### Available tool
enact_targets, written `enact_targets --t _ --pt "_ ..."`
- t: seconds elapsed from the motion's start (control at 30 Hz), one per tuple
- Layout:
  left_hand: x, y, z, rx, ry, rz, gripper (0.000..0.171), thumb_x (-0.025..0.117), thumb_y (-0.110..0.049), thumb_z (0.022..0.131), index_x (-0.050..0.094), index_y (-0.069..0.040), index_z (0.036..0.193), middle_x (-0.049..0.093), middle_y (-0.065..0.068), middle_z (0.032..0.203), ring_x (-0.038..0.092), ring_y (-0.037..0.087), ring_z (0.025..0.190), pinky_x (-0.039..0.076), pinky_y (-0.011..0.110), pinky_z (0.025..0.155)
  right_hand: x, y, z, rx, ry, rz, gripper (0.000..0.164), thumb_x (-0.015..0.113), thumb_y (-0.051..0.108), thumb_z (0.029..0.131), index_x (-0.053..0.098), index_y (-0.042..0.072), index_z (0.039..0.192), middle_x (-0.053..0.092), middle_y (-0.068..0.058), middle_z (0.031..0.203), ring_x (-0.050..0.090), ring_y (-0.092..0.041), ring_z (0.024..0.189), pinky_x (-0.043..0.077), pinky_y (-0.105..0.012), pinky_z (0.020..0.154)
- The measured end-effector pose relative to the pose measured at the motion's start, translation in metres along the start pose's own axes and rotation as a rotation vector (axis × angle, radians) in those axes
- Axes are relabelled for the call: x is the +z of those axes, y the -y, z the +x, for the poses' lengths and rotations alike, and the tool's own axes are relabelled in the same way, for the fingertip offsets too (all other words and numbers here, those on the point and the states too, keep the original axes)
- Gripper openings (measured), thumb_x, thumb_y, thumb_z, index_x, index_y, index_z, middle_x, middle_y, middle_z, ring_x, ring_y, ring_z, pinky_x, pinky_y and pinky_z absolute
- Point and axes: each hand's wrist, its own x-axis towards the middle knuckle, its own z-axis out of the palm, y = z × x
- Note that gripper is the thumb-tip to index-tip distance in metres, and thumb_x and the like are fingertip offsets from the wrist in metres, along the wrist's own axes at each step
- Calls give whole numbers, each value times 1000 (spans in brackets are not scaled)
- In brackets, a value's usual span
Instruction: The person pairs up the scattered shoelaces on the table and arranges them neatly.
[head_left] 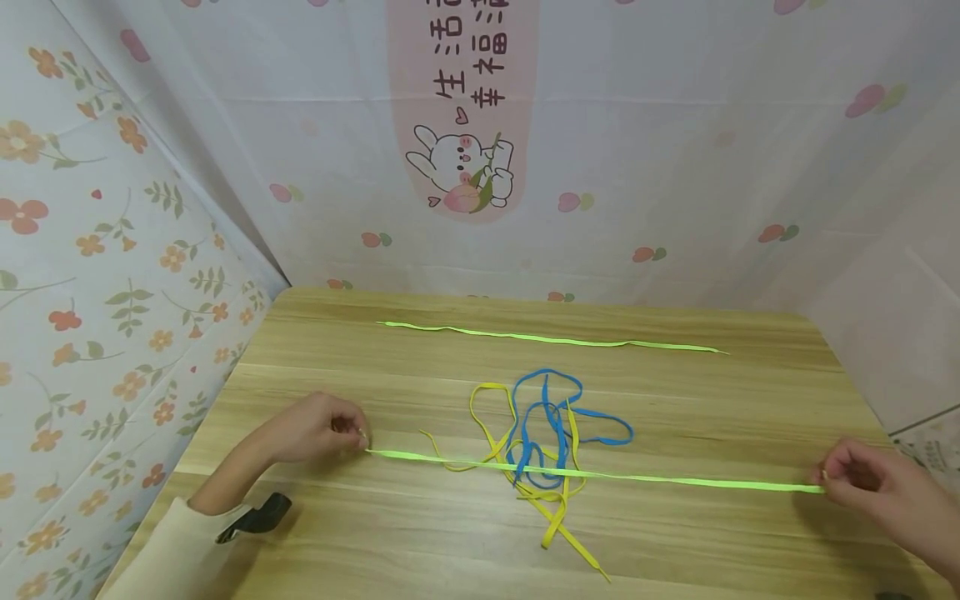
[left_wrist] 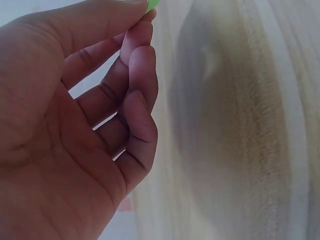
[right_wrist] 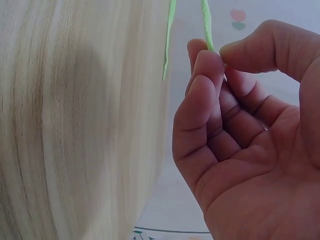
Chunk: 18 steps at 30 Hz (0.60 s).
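Observation:
A neon green shoelace (head_left: 645, 478) is stretched nearly straight across the front half of the table in the head view. Its left end is pinched between thumb and fingertips of my left hand (head_left: 321, 427). My right hand (head_left: 885, 492) pinches the other end. In the left wrist view only a bit of green lace (left_wrist: 152, 5) shows at the fingertips of the left hand (left_wrist: 90, 110). The right wrist view has the lace (right_wrist: 207, 25) rising from between thumb and forefinger of the right hand (right_wrist: 250, 130). Beneath the stretched lace lie tangled blue (head_left: 609, 417) and yellow shoelaces (head_left: 555, 525).
Another neon green shoelace (head_left: 540, 338) lies almost straight along the back of the wooden table (head_left: 420, 542). A white printed cloth (head_left: 645, 167) hangs behind the table, and a floral cloth (head_left: 112, 275) at the left. A black strap (head_left: 258, 518) sits at the left wrist.

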Motion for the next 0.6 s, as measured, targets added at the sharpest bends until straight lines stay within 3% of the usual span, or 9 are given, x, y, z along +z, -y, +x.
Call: enact_targets --t 0.23,0.4,0.6 --pt "7 2 -2 34 9 -1 15 83 -8 98 79 -20 90 69 -17 86 60 2 78 53 26 71 4 -2 -2 -45 -7 -1 12 70 -6 104 61 0 97 72 8 94 67 -4 84 53 -23 66" --pt "9 1 -2 19 22 8 16 83 -8 97 79 -21 88 67 -18 83 59 2 76 52 26 70 9 -4 0 -98 -10 17 15 71 -10 101 62 1 96 72 5 93 66 -8 81 51 -24 64" --pt "8 -1 -4 -10 46 6 15 83 -10 97 78 -21 88 65 -18 82 58 2 77 51 26 70 12 -2 -1 -79 -18 -31 16 74 -8 100 63 3 95 72 5 92 64 -7 80 50 -24 64"
